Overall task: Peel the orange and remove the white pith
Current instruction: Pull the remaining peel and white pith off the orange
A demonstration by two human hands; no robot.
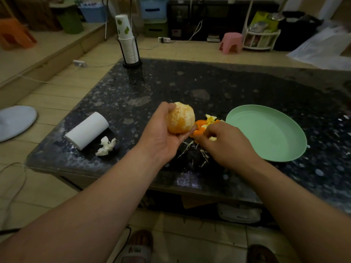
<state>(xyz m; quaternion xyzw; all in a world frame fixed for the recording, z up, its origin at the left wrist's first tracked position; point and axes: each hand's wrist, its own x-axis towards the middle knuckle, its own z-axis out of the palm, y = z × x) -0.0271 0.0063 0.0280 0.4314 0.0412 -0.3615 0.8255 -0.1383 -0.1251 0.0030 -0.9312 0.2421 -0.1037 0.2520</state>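
My left hand (161,133) grips a peeled orange (180,118), pale with white pith over most of its surface, held above the dark speckled table (171,86). My right hand (226,143) is lowered to the tabletop beside a heap of orange peel pieces (204,127), its fingers curled at the heap's edge. Whether the fingers pinch a bit of pith or peel is hidden. Thin white pith strands (191,149) lie scattered on the table between my two hands.
An empty green plate (266,133) sits right of the peel heap. A white paper roll (87,130) and a crumpled tissue (105,146) lie at the left. A holder with stacked paper cups (129,48) stands at the table's far left corner.
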